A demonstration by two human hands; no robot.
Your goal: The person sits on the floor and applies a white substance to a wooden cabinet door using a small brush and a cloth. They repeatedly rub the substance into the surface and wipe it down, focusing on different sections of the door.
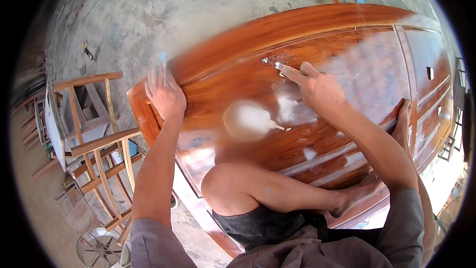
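Observation:
A large varnished wooden panel [213, 89] with raised frame strips lies in front of me. My right hand [320, 87] grips a small pale flat scraper [279, 66], forefinger stretched along it. Its tip touches the panel beside a rough patch with white flecks [265, 61]. My left hand [167, 94] rests over the panel's left corner, fingers stretched out and blurred. A small light-blue piece [162, 56] shows beyond those fingertips; whether they touch it, I cannot tell. Between my hands and my knee is a blurred, round white object [248, 120] with a narrow tip, possibly a squeeze bottle.
My bent leg [267, 188] and bare foot [359, 193] lie across the panel's near side. Wooden frames [101, 151] stand at the left, above a spoked wheel-like fan part [101, 248]. Small tools [88, 52] lie on the stained concrete floor [163, 5].

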